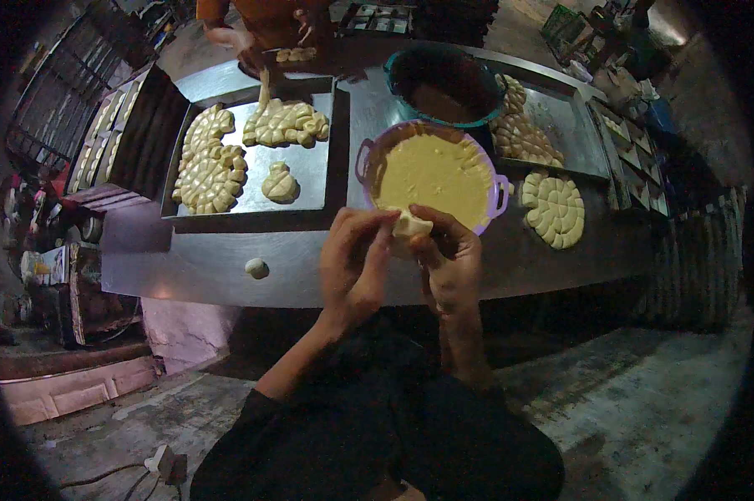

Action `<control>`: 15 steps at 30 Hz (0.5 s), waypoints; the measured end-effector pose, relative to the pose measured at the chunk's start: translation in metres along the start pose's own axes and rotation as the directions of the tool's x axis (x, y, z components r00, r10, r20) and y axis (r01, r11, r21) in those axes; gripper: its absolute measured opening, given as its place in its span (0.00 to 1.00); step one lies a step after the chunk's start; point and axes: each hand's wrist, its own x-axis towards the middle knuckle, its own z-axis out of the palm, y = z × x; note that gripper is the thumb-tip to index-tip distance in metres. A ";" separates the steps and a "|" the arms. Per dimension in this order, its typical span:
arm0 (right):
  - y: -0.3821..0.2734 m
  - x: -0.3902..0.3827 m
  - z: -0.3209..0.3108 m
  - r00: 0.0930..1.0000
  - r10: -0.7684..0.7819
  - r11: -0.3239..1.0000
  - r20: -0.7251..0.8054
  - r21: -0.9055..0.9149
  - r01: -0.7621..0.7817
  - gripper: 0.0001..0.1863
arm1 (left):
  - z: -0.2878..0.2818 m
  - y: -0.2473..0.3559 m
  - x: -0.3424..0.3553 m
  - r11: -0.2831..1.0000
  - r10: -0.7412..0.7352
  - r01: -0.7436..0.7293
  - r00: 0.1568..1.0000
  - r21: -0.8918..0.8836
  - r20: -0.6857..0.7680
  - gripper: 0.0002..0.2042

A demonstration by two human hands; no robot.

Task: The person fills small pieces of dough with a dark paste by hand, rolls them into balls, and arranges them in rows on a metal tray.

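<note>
My left hand (356, 263) and my right hand (448, 263) are closed on a small piece of pale dough (412, 222), pinched between thumbs and fingers over the near rim of a purple two-handled basin (502, 194) of thick yellow batter (427, 167). To the right, segmented dough (554, 209) lies on the steel table (185, 267). At left, a small dough ball (256, 269) sits on the tabletop below a metal tray (327, 200) holding glossy clustered dough pieces (205, 159).
A teal tub (435, 83) stands behind the basin, beside another dough tray (569, 125). Across the table, a person in orange (268, 29) has a hand over the left tray. Tray stacks (109, 134) stand at both sides. Cables and a plug (159, 463) lie low at left.
</note>
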 end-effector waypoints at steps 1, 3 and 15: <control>0.002 0.002 -0.006 0.998 -0.055 0.998 0.007 0.034 0.054 0.22 | 0.000 0.002 -0.001 0.997 0.064 -0.066 0.997 0.037 0.042 0.12; -0.001 0.006 -0.009 0.996 -0.076 0.995 0.043 0.066 0.073 0.21 | -0.001 -0.001 -0.009 0.990 0.084 -0.078 0.995 -0.120 0.048 0.15; -0.004 0.045 0.054 0.936 0.178 0.980 0.304 0.030 -0.196 0.40 | -0.039 -0.034 0.069 0.605 0.794 -0.771 0.602 -0.197 0.085 0.27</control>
